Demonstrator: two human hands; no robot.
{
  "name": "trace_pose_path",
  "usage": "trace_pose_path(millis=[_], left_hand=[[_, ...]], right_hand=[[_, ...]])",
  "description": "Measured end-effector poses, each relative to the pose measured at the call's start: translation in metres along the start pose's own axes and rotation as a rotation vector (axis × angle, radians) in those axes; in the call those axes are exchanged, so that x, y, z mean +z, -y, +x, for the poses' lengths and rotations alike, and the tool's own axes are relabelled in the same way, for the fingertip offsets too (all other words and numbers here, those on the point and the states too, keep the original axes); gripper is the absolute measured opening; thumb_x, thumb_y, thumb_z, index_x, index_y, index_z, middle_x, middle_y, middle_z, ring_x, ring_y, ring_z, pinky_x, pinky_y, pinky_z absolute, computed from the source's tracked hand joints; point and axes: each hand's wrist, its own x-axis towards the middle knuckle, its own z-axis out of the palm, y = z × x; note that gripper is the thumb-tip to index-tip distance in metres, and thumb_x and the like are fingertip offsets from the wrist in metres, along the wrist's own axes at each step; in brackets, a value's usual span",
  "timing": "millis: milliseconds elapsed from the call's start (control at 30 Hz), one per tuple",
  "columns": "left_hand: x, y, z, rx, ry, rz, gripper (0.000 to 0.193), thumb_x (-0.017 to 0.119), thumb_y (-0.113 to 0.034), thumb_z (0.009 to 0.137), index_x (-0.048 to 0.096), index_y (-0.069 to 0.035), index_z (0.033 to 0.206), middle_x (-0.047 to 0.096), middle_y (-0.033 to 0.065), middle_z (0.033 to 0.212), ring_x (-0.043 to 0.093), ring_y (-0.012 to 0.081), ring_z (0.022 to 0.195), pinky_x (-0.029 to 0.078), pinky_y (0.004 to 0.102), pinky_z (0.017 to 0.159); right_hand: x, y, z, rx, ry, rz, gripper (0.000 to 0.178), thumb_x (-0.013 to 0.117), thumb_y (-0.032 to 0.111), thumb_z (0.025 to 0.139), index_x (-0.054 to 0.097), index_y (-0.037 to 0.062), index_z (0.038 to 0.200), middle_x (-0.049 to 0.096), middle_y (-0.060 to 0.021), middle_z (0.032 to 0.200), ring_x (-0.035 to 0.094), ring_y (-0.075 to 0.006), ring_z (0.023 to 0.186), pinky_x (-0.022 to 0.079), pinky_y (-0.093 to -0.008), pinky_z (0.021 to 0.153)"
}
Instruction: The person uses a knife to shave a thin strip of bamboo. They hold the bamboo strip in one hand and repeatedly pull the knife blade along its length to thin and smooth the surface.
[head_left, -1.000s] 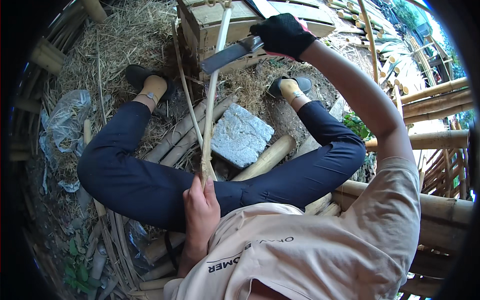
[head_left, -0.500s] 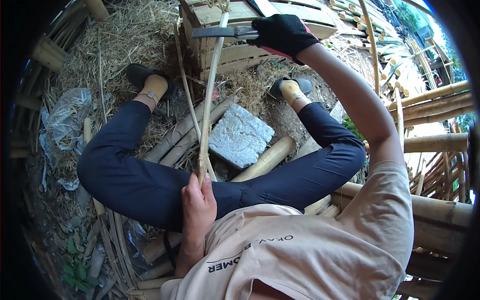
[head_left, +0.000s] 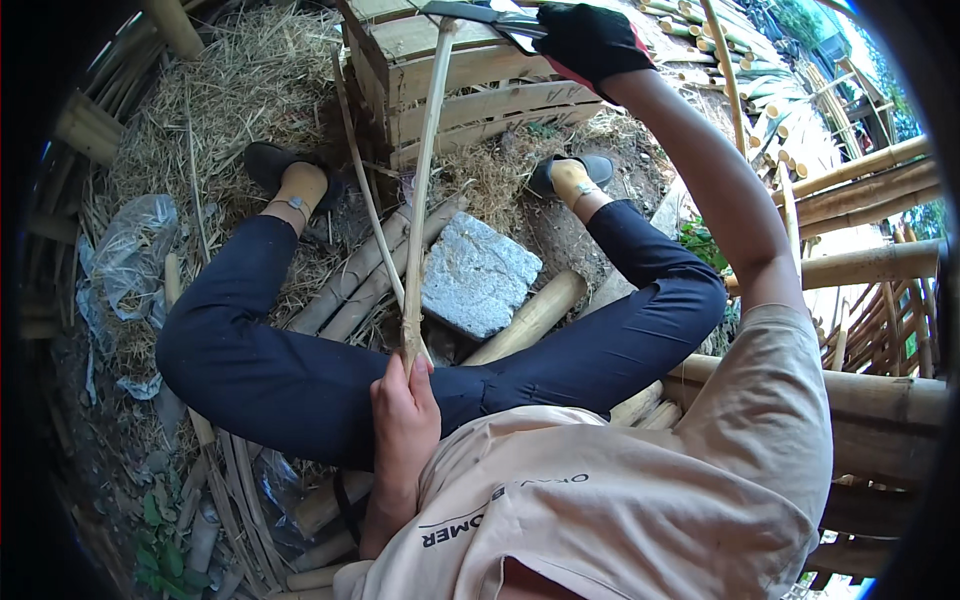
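Observation:
My left hand (head_left: 405,408) is closed around the near end of a long pale bamboo strip (head_left: 424,190), low in front of my body. The strip points away from me, over the ground. At its far end, my right hand (head_left: 590,42), in a black glove with red trim, grips a flat dark-grey metal tool (head_left: 462,12). The tool lies across the strip, touching or just over it; I cannot tell which. Its exact kind is unclear. A thinner bamboo strip (head_left: 364,165) runs alongside on the left.
A slatted wooden crate (head_left: 460,72) stands beyond my feet. A rough grey stone block (head_left: 480,275) and a bamboo pole (head_left: 535,318) lie between my legs. Straw (head_left: 235,85) and plastic film (head_left: 135,255) cover ground at left. Bamboo rails (head_left: 865,265) stand at right.
My right hand and the tool have moved away from me, toward the strip's far end. My left hand keeps its hold, and the view has shifted slightly.

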Motion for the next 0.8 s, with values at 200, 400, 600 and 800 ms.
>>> trace_pose_path(millis=[200,400,600,800], left_hand=[[-0.003,0.001,0.007,0.018,0.013,-0.016,0.028,0.048,-0.02,0.106,0.056,-0.001,0.089,0.046,0.0032,0.055,0.046,0.0122,0.048,0.036,0.0324,0.047],[-0.044,-0.041,0.008,-0.047,0.056,-0.132,0.027,0.046,-0.021,0.107,0.055,0.001,0.096,0.047,0.0022,0.057,0.048,0.0092,0.048,0.037,0.0297,0.046],[-0.086,-0.152,0.064,0.063,0.328,-0.141,0.026,0.044,-0.025,0.109,0.053,-0.003,0.102,0.039,-0.0067,0.06,0.035,0.0005,0.049,0.026,0.0219,0.044],[-0.075,-0.143,0.068,0.19,0.432,0.29,0.02,0.048,-0.016,0.105,0.055,0.0,0.095,0.046,0.0039,0.057,0.043,0.01,0.049,0.034,0.0303,0.048]], right_hand=[[-0.065,0.025,-0.083,-0.216,-0.059,0.335,0.041,0.079,0.034,0.076,0.069,0.0177,0.111,0.073,-0.011,0.091,0.072,-0.0314,0.084,0.057,-0.0426,0.073],[-0.073,0.031,-0.129,-0.125,-0.178,0.418,0.046,0.084,0.025,0.068,0.071,0.0129,0.111,0.072,-0.0116,0.096,0.071,-0.0325,0.084,0.057,-0.0388,0.075],[-0.084,0.014,-0.147,0.352,-0.478,0.698,0.027,0.084,0.019,0.081,0.073,0.008,0.103,0.074,-0.0068,0.096,0.07,-0.0155,0.081,0.054,-0.0292,0.075],[-0.069,0.014,-0.178,0.589,-0.711,0.983,0.018,0.083,0.013,0.083,0.074,0.0033,0.094,0.073,-0.0049,0.082,0.068,-0.0101,0.076,0.052,-0.0262,0.07]])
